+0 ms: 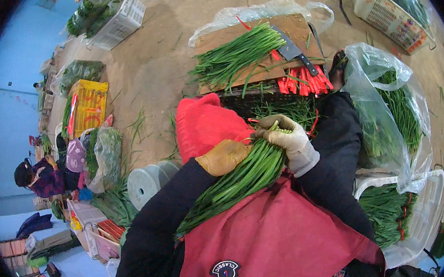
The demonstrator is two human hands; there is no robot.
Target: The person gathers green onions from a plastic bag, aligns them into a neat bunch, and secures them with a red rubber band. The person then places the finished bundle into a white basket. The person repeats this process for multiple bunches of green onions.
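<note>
A bunch of long green leafy stalks, like garlic chives (pixel 242 176), lies across my lap over a dark red apron (pixel 268 239). My left hand (pixel 226 157), in a tan glove, grips the bunch from its left side near the pale ends. My right hand (pixel 288 139), in a soiled white glove, is closed around those ends, with a bit of red tie at its fingers. Beyond them, a second green bunch (pixel 242 52) rests on a brown board (pixel 215 43). A black-handled cleaver (pixel 289 47) lies beside it, near many red ties (pixel 303 81).
A plastic bag of greens (pixel 399 111) and a white crate (pixel 436 207) with tied bunches stand at right. A red cloth (pixel 203 124) covers my knee. Left are a grey cylindrical object (pixel 147 185), a yellow crate (pixel 92 110) and a seated person (pixel 48 178).
</note>
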